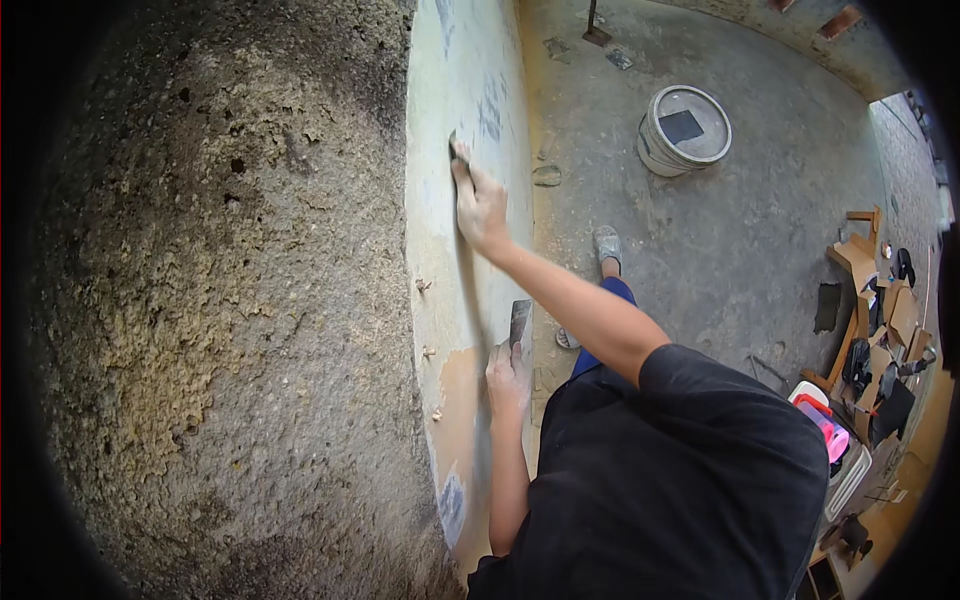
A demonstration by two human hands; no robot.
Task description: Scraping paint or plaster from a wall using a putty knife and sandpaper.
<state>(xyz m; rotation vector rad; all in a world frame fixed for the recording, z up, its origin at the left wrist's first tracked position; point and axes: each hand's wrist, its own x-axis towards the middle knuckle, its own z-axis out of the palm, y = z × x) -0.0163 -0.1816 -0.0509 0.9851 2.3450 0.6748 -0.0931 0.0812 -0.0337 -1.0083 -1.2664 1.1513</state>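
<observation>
My right hand (482,203) is stretched far out along the pale wall face (447,210), its fingers closed round a small, dark, thin-edged scraper (453,146) held against the surface. Most of that tool is hidden by my fingers. Lower down and nearer to me, my left hand (508,380) grips a putty knife (520,322), whose flat grey metal blade points up and away from the fingers. Whitish dust or putty coats both hands. The wall face is mostly white, with bluish-grey marks and a peach-coloured patch (458,385).
Rough, pitted concrete (250,300) fills the left side. Small stubs (430,352) stick out by the wall's edge. A lidded white bucket (684,128) stands on the grey floor (740,260), beyond my shoes. Cardboard (858,262) and mixed clutter lie at the right.
</observation>
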